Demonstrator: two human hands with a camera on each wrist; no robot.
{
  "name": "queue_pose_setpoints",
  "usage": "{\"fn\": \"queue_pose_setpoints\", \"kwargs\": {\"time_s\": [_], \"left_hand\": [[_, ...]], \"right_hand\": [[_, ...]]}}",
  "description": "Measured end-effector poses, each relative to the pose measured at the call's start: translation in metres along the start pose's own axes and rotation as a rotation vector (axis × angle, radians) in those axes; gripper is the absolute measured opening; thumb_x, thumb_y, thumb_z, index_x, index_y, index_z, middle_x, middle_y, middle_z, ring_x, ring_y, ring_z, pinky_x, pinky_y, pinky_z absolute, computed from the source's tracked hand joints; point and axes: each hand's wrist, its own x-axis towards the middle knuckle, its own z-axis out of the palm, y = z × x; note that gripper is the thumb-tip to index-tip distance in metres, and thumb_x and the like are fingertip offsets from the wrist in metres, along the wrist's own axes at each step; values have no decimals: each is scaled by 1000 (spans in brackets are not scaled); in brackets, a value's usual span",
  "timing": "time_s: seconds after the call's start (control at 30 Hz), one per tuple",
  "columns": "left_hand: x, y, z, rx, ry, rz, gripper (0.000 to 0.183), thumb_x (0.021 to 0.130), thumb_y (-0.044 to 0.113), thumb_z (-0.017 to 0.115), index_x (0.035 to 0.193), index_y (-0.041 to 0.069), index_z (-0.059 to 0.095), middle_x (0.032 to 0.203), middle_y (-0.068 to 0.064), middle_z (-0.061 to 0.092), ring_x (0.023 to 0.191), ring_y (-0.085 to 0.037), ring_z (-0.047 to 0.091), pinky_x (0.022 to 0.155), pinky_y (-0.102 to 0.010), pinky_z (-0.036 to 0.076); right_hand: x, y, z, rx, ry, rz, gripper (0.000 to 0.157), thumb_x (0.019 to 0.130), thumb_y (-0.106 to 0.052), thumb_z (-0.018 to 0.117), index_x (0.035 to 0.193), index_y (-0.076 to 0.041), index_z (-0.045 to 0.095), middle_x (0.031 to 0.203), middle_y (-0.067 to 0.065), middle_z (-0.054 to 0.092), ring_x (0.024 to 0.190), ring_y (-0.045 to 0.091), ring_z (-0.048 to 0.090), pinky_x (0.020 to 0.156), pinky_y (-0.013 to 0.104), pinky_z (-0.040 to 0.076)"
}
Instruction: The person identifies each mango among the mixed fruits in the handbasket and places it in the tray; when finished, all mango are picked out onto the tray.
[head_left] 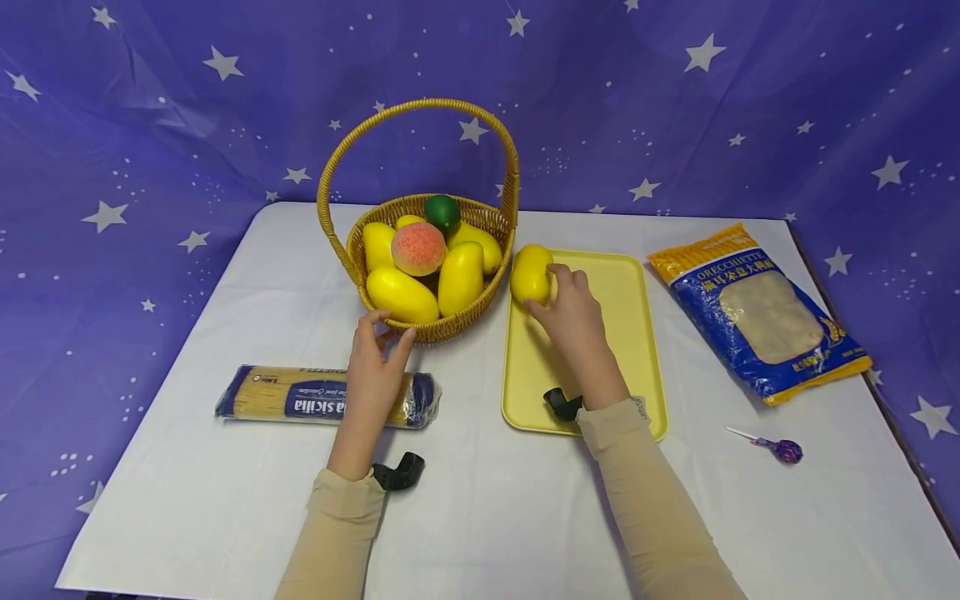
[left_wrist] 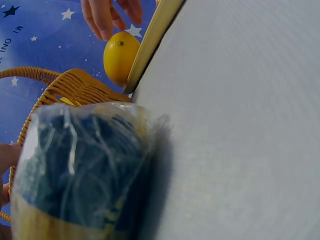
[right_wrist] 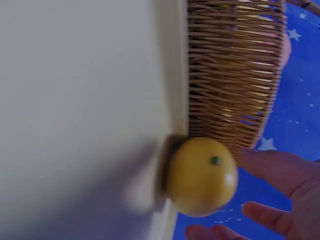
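Note:
A yellow mango [head_left: 531, 275] lies at the left far corner of the yellow tray [head_left: 652, 367], beside the basket. My right hand [head_left: 573, 321] is over it, thumb and fingers spread about its near side; in the right wrist view a narrow gap shows between thumb [right_wrist: 270, 167] and mango [right_wrist: 202, 177]. The wicker basket [head_left: 450, 332] has a tall arched handle and holds several yellow mangoes [head_left: 401, 293], a peach [head_left: 418, 248] and a small green fruit [head_left: 442, 213]. At its front rim is my left hand [head_left: 371, 375], fingers loosely bent; whether they touch the rim is unclear.
Under my left wrist lies a spaghetti pack [head_left: 300, 396], its wrapper [left_wrist: 85, 160] filling much of the left wrist view. An orecchiette bag [head_left: 765, 312] lies on the right, with a purple lollipop [head_left: 786, 452] nearer. The starry cloth [head_left: 637, 100] hangs behind the table.

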Motion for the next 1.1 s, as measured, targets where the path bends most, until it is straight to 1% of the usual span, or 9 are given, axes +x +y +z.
{"fn": "queue_pose_setpoints", "kwargs": {"time_s": [0.2, 0.37, 0.47, 0.6, 0.63, 0.73, 0.87, 0.97, 1.1], "left_hand": [[0, -1, -2, -22, 13, -3, 53, 94, 47, 58, 132, 15, 39, 135, -13, 43, 117, -31, 54, 99, -44, 44], [1, -1, -1, -63, 22, -10, 53, 93, 46, 60, 131, 15, 41, 137, -11, 43, 119, -30, 54, 100, -42, 44], [2, -2, 0, -76, 25, -17, 52, 92, 45, 61, 131, 15, 42, 138, -10, 43, 118, -29, 55, 99, -41, 45], [2, -3, 1, -82, 26, -25, 52, 92, 44, 63, 131, 16, 43, 138, -10, 44, 117, -29, 55, 99, -41, 45], [2, -3, 2, -82, 24, -26, 52, 92, 43, 63, 131, 16, 43, 138, -10, 43, 118, -29, 55, 99, -41, 45], [2, -2, 1, -79, 18, -28, 52, 91, 41, 64, 131, 16, 42, 137, -11, 43, 119, -29, 54, 100, -40, 44], [2, -1, 1, -65, 18, -29, 51, 92, 39, 65, 131, 15, 42, 136, -11, 44, 119, -28, 54, 100, -39, 45], [2, -1, 1, -67, 23, -25, 51, 92, 39, 65, 131, 15, 42, 136, -11, 44, 119, -28, 54, 100, -39, 45], [2, -1, 1, -73, 21, -20, 53, 91, 41, 64, 131, 15, 41, 136, -11, 43, 119, -29, 54, 100, -39, 45]], "right_hand": [[-2, -14, -8, 14, 14, -66, 65, 89, -33, 70, 143, -10, 42, 129, 20, 45, 100, 39, 56, 85, 52, 48], [2, -26, -5, 143, 11, -136, 66, 88, -34, 71, 145, -14, 42, 134, 14, 45, 109, 33, 57, 89, 48, 48], [6, -33, 0, 212, -24, -167, 69, 87, -36, 72, 145, -16, 41, 136, 13, 45, 111, 31, 58, 87, 45, 50], [14, -45, 6, 213, -64, -215, 71, 86, -38, 73, 146, -16, 41, 137, 13, 45, 105, 29, 57, 81, 40, 51], [16, -49, 7, 204, -69, -226, 71, 86, -38, 73, 146, -17, 41, 137, 12, 45, 102, 28, 56, 79, 39, 50], [22, -60, 7, 143, -74, -254, 72, 85, -39, 73, 146, -16, 41, 137, 12, 45, 108, 28, 53, 88, 41, 48], [29, -75, 8, 57, -86, -266, 72, 85, -41, 73, 145, -16, 43, 138, 13, 44, 119, 30, 50, 98, 45, 44], [34, -83, 11, -9, -123, -255, 75, 84, -43, 73, 145, -15, 42, 136, 15, 44, 114, 31, 52, 95, 44, 46], [39, -91, 18, -124, -163, -231, 80, 82, -47, 74, 145, -12, 41, 132, 17, 44, 106, 32, 55, 91, 44, 48]]}}
